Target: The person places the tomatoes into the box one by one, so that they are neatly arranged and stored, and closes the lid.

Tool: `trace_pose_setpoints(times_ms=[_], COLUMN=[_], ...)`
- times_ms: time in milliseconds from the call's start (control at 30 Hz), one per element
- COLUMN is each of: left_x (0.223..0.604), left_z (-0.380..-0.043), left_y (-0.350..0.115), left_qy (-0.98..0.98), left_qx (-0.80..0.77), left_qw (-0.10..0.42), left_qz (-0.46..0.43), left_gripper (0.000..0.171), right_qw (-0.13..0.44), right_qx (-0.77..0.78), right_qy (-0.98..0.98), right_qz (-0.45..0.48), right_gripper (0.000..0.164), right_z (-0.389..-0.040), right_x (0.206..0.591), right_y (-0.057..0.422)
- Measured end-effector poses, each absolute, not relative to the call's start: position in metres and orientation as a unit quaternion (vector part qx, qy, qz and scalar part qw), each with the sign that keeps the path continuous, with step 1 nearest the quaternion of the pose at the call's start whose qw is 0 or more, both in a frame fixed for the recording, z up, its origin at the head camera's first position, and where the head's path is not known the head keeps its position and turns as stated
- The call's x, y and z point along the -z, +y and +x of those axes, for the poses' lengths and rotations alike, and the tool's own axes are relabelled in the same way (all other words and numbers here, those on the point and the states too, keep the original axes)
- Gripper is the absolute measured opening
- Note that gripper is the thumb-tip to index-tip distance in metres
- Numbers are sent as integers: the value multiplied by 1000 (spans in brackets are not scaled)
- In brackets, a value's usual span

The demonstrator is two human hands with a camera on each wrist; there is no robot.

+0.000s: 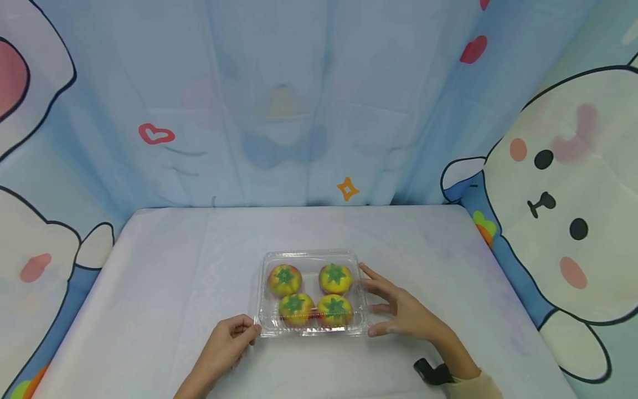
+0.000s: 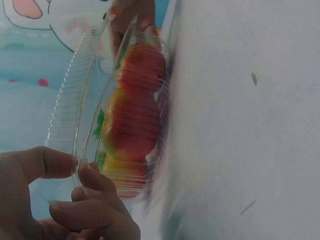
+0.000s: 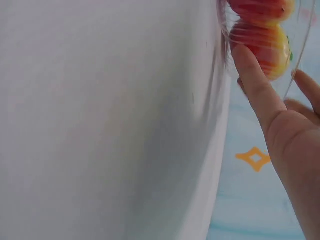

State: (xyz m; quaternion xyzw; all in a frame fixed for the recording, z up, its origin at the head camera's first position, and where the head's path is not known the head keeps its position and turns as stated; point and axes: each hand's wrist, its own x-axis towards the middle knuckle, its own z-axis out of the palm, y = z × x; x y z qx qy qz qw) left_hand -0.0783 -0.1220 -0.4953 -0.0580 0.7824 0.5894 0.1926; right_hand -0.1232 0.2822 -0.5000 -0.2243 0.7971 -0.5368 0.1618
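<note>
A clear plastic clamshell box (image 1: 313, 332) lies on the table, holding several round red-and-yellow fruits (image 1: 335, 278) with green leafy tops. At its near left corner, my left hand (image 1: 231, 339) pinches the rim between thumb and fingers. The left wrist view shows the lid edge (image 2: 80, 120) standing slightly apart from the base beside those fingertips. My right hand (image 1: 406, 310) is at the box's right side, fingers spread and mostly straight. In the right wrist view one finger (image 3: 255, 80) lies against the box wall near a fruit (image 3: 262, 47).
A white cloth covers the table (image 1: 199, 266). A black strap mount (image 1: 432, 372) sits on the right wrist. Behind the table hangs a light blue curtain (image 1: 279, 144) with cartoon prints, including a large white animal face (image 1: 563, 183) at right.
</note>
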Motion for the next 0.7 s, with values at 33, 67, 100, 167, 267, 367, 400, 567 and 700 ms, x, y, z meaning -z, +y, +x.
trace_pose_setpoints(times_ms=[33,67,100,167,267,367,400,567,700], left_x=[495,494,494,494,494,494,495,495,496], left_z=[-78,-78,-78,-78,-77,-78,-78,-80,-80], left_y=[-121,-121,-121,-120,-121,-120,-120,-121,-121], left_qy=[782,781,781,781,783,787,788,792,792], left_qx=[-590,-592,-592,-593,-591,-586,-584,-578,-577], left_qw=[191,191,190,189,187,187,187,193,196], left_qz=[-59,-59,-59,-57,-55,-52,-50,-36,-32], left_gripper=[26,25,25,25,24,24,24,26,26], right_qw=[164,166,168,175,189,216,226,279,310], right_qx=[548,557,560,568,563,547,543,534,543], right_qy=[789,783,781,778,784,792,792,776,757], right_qz=[-225,-224,-218,-205,-182,-165,-164,-184,-191], right_gripper=[105,103,102,98,90,77,74,43,30], right_z=[-123,-123,-123,-121,-118,-115,-114,-109,-108], right_x=[500,500,500,499,500,499,499,500,502], right_y=[284,286,287,289,290,288,287,283,279])
